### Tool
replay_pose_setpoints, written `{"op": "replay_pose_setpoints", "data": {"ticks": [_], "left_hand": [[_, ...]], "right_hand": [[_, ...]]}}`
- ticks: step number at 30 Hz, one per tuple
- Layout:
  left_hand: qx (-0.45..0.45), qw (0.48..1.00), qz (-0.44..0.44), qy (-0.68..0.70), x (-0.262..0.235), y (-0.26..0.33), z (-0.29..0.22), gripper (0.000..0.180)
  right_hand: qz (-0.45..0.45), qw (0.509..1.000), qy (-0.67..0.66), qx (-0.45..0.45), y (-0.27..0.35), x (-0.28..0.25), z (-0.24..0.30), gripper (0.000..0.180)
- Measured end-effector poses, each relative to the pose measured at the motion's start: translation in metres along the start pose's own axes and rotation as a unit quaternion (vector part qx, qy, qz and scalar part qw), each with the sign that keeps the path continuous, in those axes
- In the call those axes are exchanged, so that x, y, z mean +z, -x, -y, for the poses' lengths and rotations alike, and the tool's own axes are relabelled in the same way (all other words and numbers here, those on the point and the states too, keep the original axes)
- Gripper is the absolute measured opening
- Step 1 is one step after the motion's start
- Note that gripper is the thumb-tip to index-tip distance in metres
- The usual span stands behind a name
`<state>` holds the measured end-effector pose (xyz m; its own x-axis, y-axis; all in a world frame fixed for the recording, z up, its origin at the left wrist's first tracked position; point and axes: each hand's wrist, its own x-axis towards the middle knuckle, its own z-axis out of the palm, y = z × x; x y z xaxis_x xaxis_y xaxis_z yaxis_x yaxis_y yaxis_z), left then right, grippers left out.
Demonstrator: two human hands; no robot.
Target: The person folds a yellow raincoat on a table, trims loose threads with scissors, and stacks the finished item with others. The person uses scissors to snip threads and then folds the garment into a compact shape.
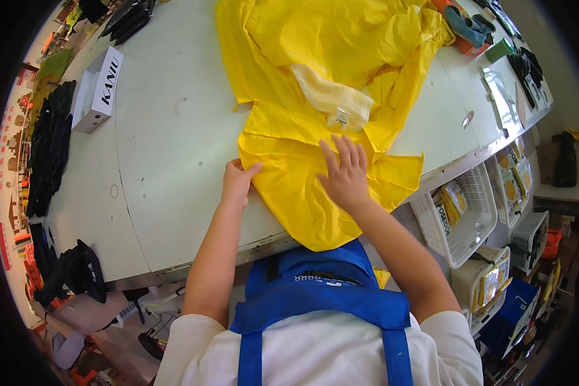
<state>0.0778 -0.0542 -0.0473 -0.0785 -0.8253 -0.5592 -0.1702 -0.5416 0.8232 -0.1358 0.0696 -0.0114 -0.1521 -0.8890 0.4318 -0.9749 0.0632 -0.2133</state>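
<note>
A yellow raincoat point(328, 38) is spread across the table, its hood point(296, 199) toward me and partly hanging over the front edge. Inside the neck shows a white lining point(334, 100) with a small label. My left hand point(238, 180) pinches the left edge of the hood between thumb and fingers. Over the right half of the hood lies my right hand point(346, 174), fingers stretched out and apart, palm down on the fabric.
The pale table point(167, 161) carries a white box point(98, 90) and black garments point(50, 148) at left. Far right are a green spool point(498, 50) and an orange box point(473, 46). White baskets point(460, 241) with packed yellow goods stand below the right edge.
</note>
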Motion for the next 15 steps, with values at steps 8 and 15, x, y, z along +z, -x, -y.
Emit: {"op": "replay_pose_setpoints", "data": {"ticks": [8, 15], "left_hand": [[0.404, 0.705, 0.285, -0.509, 0.072, 0.066, -0.022, 0.05], [0.288, 0.698, 0.365, -0.545, 0.12, 0.047, -0.026, 0.045]], "right_hand": [[0.314, 0.912, -0.163, 0.209, -0.113, 0.07, -0.112, 0.027], [-0.049, 0.893, -0.377, 0.242, -0.033, -0.021, -0.091, 0.024]]}}
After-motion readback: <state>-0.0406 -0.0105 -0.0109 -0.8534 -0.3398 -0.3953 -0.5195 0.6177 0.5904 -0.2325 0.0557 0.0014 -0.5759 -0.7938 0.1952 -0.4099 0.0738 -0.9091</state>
